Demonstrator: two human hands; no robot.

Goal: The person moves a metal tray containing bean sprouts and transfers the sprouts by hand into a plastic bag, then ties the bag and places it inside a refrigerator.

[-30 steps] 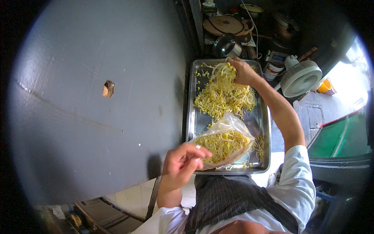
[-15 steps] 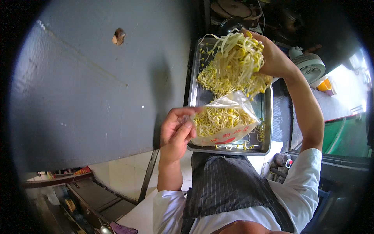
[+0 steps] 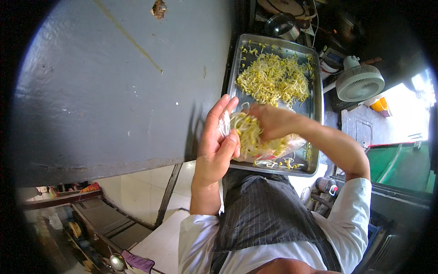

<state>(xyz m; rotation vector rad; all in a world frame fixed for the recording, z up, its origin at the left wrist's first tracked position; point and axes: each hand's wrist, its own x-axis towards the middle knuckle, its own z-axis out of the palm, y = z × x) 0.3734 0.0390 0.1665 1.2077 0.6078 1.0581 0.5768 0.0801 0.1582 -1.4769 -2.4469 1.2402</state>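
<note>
A metal tray point(image 3: 318, 109) lies in front of me with a loose heap of yellow-headed bean sprouts point(image 3: 273, 77) over its far part. At its near end rests a clear plastic bag point(image 3: 293, 145) partly filled with sprouts. My left hand point(image 3: 219, 137) pinches the bag's left edge between thumb and fingers, its other fingers raised. Reaching across from the right, my right hand point(image 3: 273, 121) is at the bag's mouth, closed around a bunch of sprouts. Motion blurs its fingers, and it covers much of the bag.
A grey surface point(image 3: 114, 91) fills the left side, right up to the tray. Beyond the tray stands a metal bowl point(image 3: 283, 26). A white fan point(image 3: 360, 82) is to the right, with an orange container point(image 3: 379, 104) past it. Stray sprouts lie along the tray's near edge.
My right hand has come down from above the far heap to the bag's mouth with its handful of sprouts. The heap is now uncovered. My left hand keeps hold of the bag.
</note>
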